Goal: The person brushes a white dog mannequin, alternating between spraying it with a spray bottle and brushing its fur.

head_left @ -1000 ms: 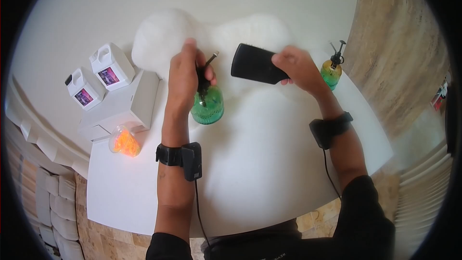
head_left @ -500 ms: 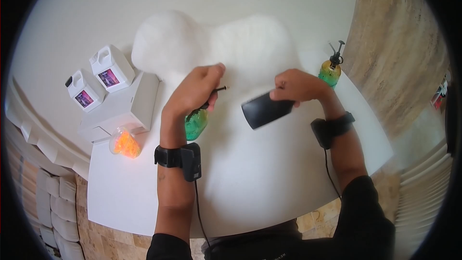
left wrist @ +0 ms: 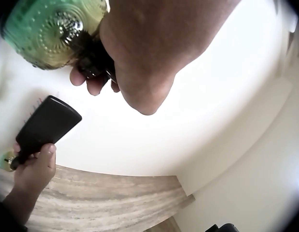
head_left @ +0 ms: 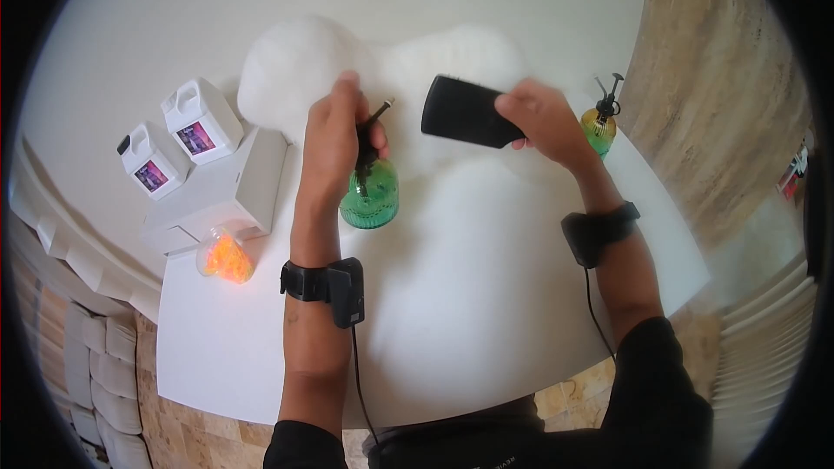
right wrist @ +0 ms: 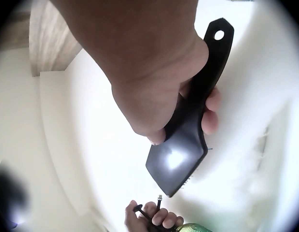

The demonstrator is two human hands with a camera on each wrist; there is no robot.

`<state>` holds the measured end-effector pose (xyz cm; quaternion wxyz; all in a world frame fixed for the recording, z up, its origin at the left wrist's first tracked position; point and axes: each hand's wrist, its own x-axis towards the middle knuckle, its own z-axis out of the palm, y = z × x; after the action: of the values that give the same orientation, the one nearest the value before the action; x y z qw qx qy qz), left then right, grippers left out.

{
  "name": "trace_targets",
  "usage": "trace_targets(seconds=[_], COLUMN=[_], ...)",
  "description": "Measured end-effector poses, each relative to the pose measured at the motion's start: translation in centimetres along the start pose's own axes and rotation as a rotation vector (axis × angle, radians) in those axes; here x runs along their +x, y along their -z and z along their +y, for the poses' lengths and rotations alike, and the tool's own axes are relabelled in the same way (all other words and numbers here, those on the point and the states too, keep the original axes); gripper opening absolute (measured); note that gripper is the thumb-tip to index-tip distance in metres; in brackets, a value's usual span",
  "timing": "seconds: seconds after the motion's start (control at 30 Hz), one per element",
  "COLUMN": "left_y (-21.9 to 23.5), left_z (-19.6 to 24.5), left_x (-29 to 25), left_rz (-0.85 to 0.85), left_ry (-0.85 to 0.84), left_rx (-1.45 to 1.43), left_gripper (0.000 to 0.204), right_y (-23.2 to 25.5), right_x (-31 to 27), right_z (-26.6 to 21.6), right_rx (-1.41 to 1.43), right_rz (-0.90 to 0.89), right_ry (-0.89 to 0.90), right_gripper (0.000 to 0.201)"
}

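Left hand (head_left: 334, 135) is wrapped round the black pump top of the green spray bottle (head_left: 371, 200), nozzle angled up toward the brush side. Right hand (head_left: 543, 120) grips the black brush (head_left: 466, 111) by its handle, thumb on the back; broad head points toward the bottle, the two apart. Bristles show along the brush edge in both wrist views. Both sit over the white table (head_left: 226, 347), in front of a fluffy white form (head_left: 300, 69); can't tell if the brush touches it. Second spray bottle (head_left: 598, 128), yellow-green, is near my right hand. On my left: white box (head_left: 256, 175), two white jugs (head_left: 204, 115) on top, clear cup (head_left: 228, 259) of orange bits just beside it.
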<state>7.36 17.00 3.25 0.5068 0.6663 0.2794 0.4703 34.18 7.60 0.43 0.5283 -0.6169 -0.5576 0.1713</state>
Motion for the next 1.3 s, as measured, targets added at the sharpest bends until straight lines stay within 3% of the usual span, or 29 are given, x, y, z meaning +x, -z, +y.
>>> trace_targets(seconds=[0.1, 0.17, 0.27, 0.37, 0.43, 0.5, 0.6, 0.63, 0.7, 0.87, 0.97, 1.07, 1.17, 1.2, 1.27, 1.3], left_y=[0.2, 0.2, -0.1, -0.3, 0.0, 0.1, -0.3, -0.5, -0.4, -0.5, -0.7, -1.0, -1.4, -1.4, -1.5, -1.6], left_z=[0.0, 0.0, 0.5, 0.6, 0.2, 0.1, 1.2, 1.5, 1.3, 0.6, 0.4, 0.1, 0.0, 0.0, -0.4, -0.5], left_x=[0.0, -0.2, -0.9, -1.0, -0.6, -0.5, -0.7, -0.8, -0.7, -0.3, -0.6, -0.9, -0.7, -0.7, -0.6, -0.6], left_rz=[-0.015, -0.113, -0.247, -0.366, -0.365, -0.139, 0.018, 0.088, 0.08, 0.006, -0.046, -0.027, -0.009, 0.007, 0.034, 0.058], left_ry=[-0.02, 0.06, 0.16, 0.274, 0.233, 0.074, -0.024, -0.048, -0.054, -0.044, -0.033, -0.047, -0.069, -0.085, -0.131, -0.176], left_rx=[0.011, 0.09, 0.235, 0.417, 0.397, 0.283, 0.033, -0.098, -0.099, -0.018, 0.138, 0.166, 0.176, 0.18, 0.131, 0.083], left_gripper=[0.05, 0.05, 0.049, 0.048, 0.047, 0.046, 0.049, 0.049, 0.05, 0.044, 0.037, 0.029, 0.025, 0.024, 0.025, 0.026], right_y=[0.2, 0.4, 0.6, 0.8, 1.1, 1.3, 1.0, 0.9, 0.8, 1.3, 1.6, 1.9, 2.1, 1.9, 1.3, 1.3], right_x=[-0.3, -0.6, -0.8, -0.7, -0.6, -0.7, -0.6, -0.6, -0.7, -0.3, -0.4, -1.3, -1.0, -1.0, -0.8, -0.9], right_z=[0.3, 0.1, 0.6, 1.1, 0.7, -0.2, -0.8, -0.9, -1.4, -0.7, -0.8, -2.5, -1.5, -1.3, -1.4, -1.7], right_rx=[-0.089, -0.08, -0.299, -0.428, -0.371, -0.315, 0.05, 0.049, 0.229, 0.172, 0.018, -0.212, -0.23, -0.229, -0.036, -0.029], right_rz=[-0.151, -0.234, -0.535, -0.68, -0.639, -0.596, -0.068, -0.068, 0.132, 0.109, -0.028, -0.361, -0.461, -0.46, -0.234, -0.238], right_ry=[0.012, 0.001, -0.097, -0.16, -0.138, -0.117, 0.027, 0.026, 0.12, 0.058, -0.02, -0.121, -0.069, -0.065, 0.003, 0.012], right_gripper=[0.039, 0.042, 0.046, 0.046, 0.045, 0.044, 0.039, 0.039, 0.038, 0.042, 0.043, 0.043, 0.041, 0.041, 0.039, 0.039])
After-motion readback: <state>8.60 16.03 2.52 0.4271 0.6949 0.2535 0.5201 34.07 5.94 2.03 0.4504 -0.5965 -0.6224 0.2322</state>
